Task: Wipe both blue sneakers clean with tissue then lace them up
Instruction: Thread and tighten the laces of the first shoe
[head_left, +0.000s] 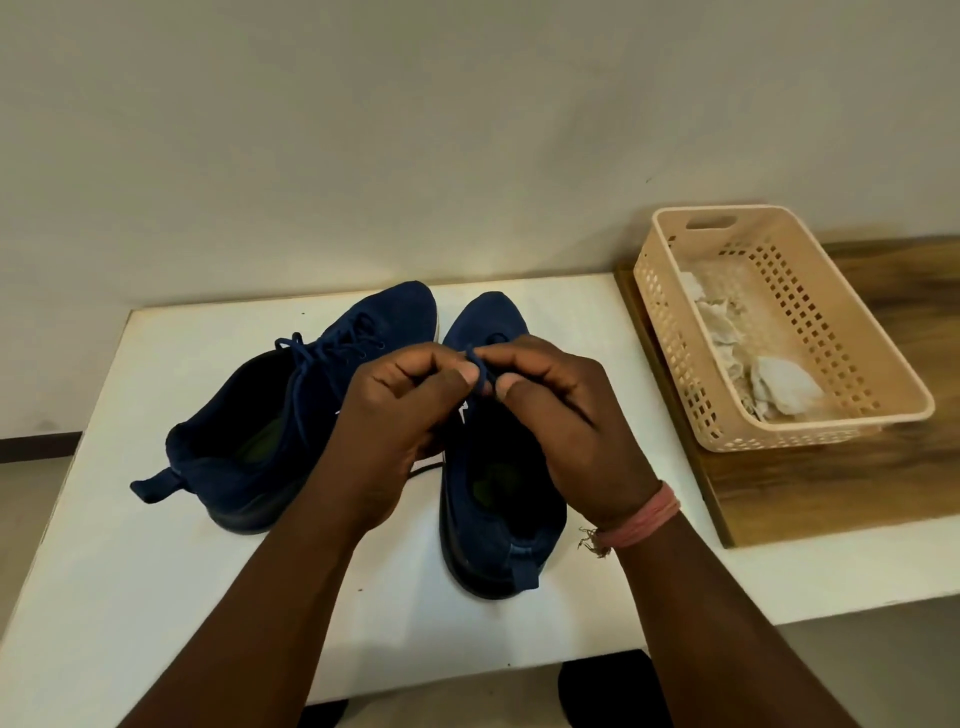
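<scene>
Navy blue sneakers (363, 415) – white table (130, 571) – beige lattice-patterned basket (675, 332) – pink wristband (649, 514)

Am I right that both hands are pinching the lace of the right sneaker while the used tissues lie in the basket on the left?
Not quite. The head view shows the basket with the tissues on the right, not the left. The rest holds: the left hand and right hand pinch the lace over the right sneaker.
</scene>
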